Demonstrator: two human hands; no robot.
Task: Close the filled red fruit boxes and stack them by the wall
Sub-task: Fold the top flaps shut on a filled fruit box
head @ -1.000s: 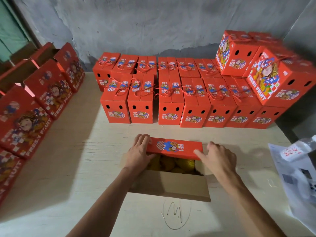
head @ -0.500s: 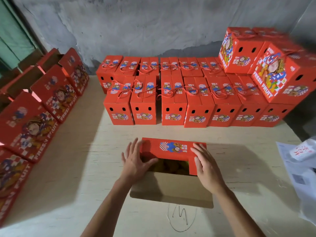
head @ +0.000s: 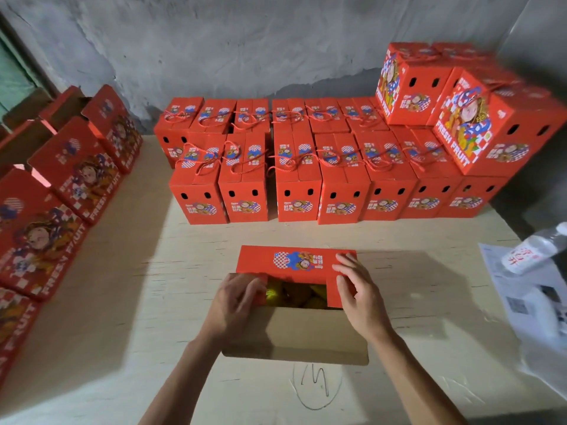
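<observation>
The open fruit box (head: 294, 305) is sitting near the front edge of the desk (head: 147, 302), roughly mid-width, w/ a pencilled scribble (head: 317, 383) on the wood just in front of it. Its far top flap (head: 294, 260) is lying folded over, red w/ a blue-and-checker cartoon print. A small red side flap (head: 337, 289) on the right is lying down over the opening. The near flap (head: 296, 332) is hanging out toward the person, showing plain brown cardboard inside. Yellow fruit (head: 294, 296) is showing thru the gap between flaps.

The left hand (head: 233, 302) is curling its fingers over the box's left top edge, pinching the left side flap there; the flap is mostly hidden under the fingers. The right hand (head: 359, 296) is lying flat w/ fingers spread a little, pressing on the right side flap and touching the far flap's corner.

Closed red boxes (head: 294, 179) are standing in two rows along the back edge of the desk by the grey wall (head: 245, 41), each w/ red cord handles on top and two oval holes on the end. More closed boxes (head: 472, 111) are sitting stacked on top at the back right corner, marked FRESH FRUIT. Along the left edge, a row of open-topped boxes (head: 76, 176) is standing side-on. At the right edge, a plastic bottle (head: 534, 250) is lying on printed paper sheets (head: 534, 302).
</observation>
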